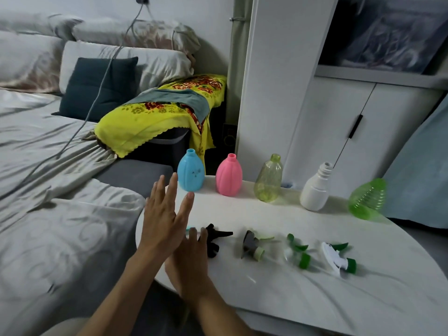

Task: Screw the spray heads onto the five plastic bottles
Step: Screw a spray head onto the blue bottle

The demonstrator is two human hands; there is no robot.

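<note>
I hold both hands over the left end of the white tabletop [278,214]: my left hand [162,219] spread flat, fingers straight, raised just in front of the opaque blue plastic bottle [190,172]; my right hand [191,260] lower, fingers extended, fingertips at the black spray head [215,238]. Whether they grip it I cannot tell. Uncapped along the far edge stand the blue bottle, a pink bottle [229,177], a clear yellow-green bottle [268,179], a white bottle [316,189] and a tilted ribbed green bottle [367,200]. Nearer lie a grey-and-green spray head [253,246], a clear-and-green spray head [299,253] and a white-and-green spray head [338,258].
</note>
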